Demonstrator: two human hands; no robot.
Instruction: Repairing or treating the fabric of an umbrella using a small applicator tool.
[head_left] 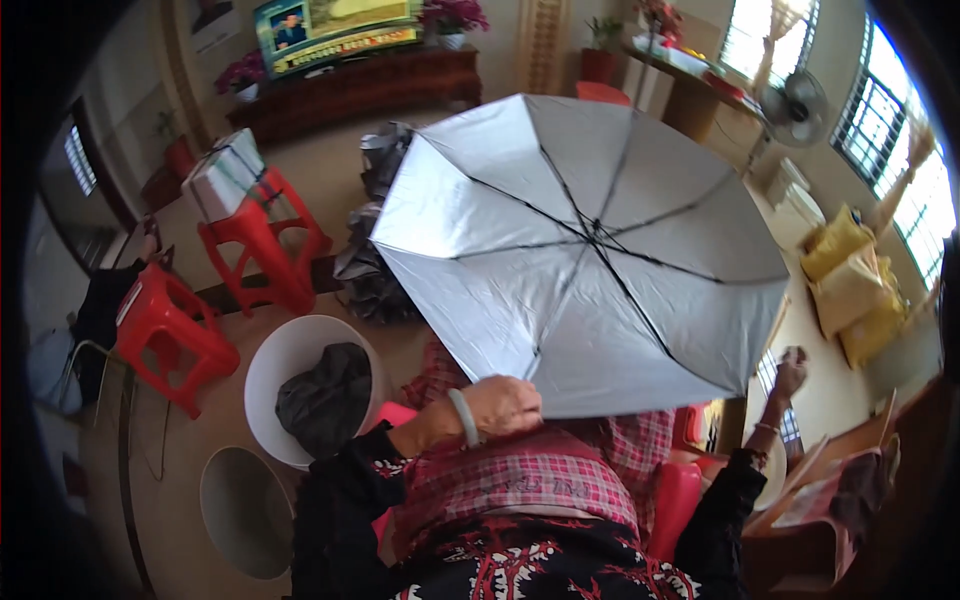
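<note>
A spread umbrella (480,290) with a silver lining fills the middle of the view, its inner side turned toward me. Thin dark ribs run out from its hub (594,232) to the rim. My left hand (505,402), with a pale bangle at the wrist, is closed on the near rim of the canopy, fingertips pinched together. Off to the right, apart from the umbrella, my right hand (791,370) is raised with its fingers drawn together. Whatever those fingers hold, if anything, is too small to make out. A red checked apron (520,485) covers my lap.
On my left stand a white bucket (262,400) holding dark cloth (330,400), a second bin (245,515) and red plastic stools (175,330). Crumpled grey fabric (375,250) lies beyond. Yellow sacks (850,285) and a fan (795,105) are at the right; a person's dark sleeve (105,305) shows far left.
</note>
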